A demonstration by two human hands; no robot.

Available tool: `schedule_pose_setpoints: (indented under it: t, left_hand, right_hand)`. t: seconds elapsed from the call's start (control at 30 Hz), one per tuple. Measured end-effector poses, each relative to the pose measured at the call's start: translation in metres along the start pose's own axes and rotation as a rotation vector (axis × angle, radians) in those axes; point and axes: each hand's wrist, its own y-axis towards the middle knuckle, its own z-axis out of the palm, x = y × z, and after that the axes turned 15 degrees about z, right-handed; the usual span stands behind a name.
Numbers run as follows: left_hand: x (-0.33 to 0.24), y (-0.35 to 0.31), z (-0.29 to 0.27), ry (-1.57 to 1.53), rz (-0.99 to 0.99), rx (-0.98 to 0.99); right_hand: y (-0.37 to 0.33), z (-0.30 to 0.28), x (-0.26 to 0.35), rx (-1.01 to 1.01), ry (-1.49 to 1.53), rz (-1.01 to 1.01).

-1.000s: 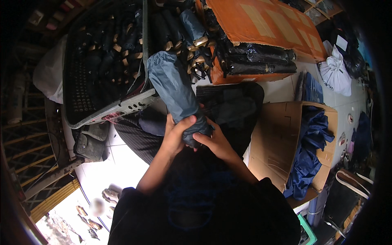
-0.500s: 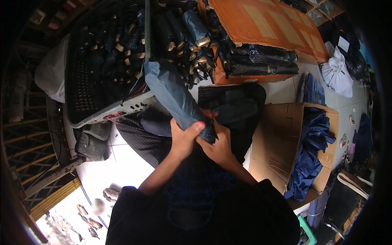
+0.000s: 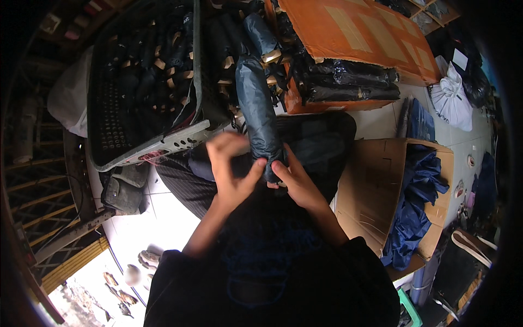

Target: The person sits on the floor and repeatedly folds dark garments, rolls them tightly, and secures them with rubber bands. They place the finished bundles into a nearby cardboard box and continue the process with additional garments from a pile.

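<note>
A folded grey-blue umbrella (image 3: pixel 256 103) stands nearly upright in front of me, its far end over the pile of umbrellas. Around its near end my right hand (image 3: pixel 298 180) is closed, the thumb pressed on the fabric. My left hand (image 3: pixel 231 163) is on the left side, fingers lifted away and spread, slightly smeared by motion. Only its thumb tip touches the umbrella near the bottom. Below the umbrella's near end a fingertip shows; the rest of that finger is hidden. Another piece of dark grey fabric (image 3: pixel 316 147) lies across my lap.
At the left a dark plastic crate (image 3: pixel 147 155) holds several folded umbrellas with tan handle ends. An orange carton (image 3: pixel 370 32) with black wrapped packs stands at the far side. On the right, a cardboard box (image 3: pixel 365 191) holds navy fabric (image 3: pixel 414 207). A white sack (image 3: pixel 451 98) sits beyond.
The umbrella has swung from leaning left to nearly upright. My left hand has loosened its grip, its fingers opening off to the left; my right hand stays at the near end.
</note>
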Motion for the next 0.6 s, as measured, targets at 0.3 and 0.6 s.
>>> schedule_pose_setpoints:
  t: [0.3,0.6]
  left_hand:
    - [-0.003,0.020,-0.013,-0.035,0.159,0.224]
    - [0.004,0.007,-0.001,0.008,0.231,0.242]
  right_hand:
    - [0.005,-0.007,-0.009,-0.024,0.030,0.005]
    - [0.006,0.004,-0.014,-0.084,0.190,-0.022]
